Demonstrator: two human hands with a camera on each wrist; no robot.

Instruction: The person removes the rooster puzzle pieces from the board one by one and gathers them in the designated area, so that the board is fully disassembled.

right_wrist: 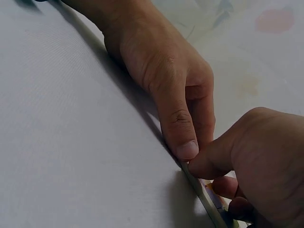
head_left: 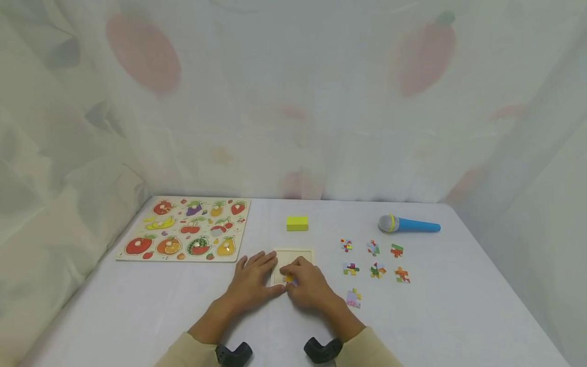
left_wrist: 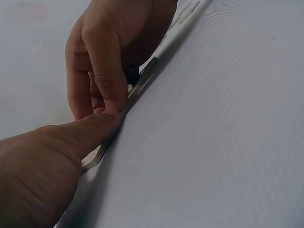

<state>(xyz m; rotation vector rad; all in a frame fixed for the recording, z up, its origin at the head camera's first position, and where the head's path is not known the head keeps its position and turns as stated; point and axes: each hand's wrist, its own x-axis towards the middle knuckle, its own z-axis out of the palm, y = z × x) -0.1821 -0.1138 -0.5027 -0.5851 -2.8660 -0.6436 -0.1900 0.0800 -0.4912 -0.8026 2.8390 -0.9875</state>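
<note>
A small pale wooden puzzle tray (head_left: pixel 293 250) lies on the white table before me. My left hand (head_left: pixel 251 283) rests along its left side, fingers extended and thumb at the near edge. My right hand (head_left: pixel 311 283) is over the tray's near part, fingers bent, with a colourful jigsaw piece (head_left: pixel 290 279) between index finger and thumb. In the right wrist view, the right hand (right_wrist: pixel 270 161) covers much of that piece, and its thumb meets the left thumb at the tray's edge. The left wrist view has the left hand (left_wrist: pixel 38 171) against the same edge (left_wrist: pixel 97 156).
Several loose jigsaw pieces (head_left: pixel 351 268) lie to the right, the nearest one (head_left: pixel 354 298) close to the right wrist. Behind the tray sits a yellow block (head_left: pixel 297 224). A fruit puzzle board (head_left: pixel 179 230) is at back left, a blue toy microphone (head_left: pixel 415 225) at back right.
</note>
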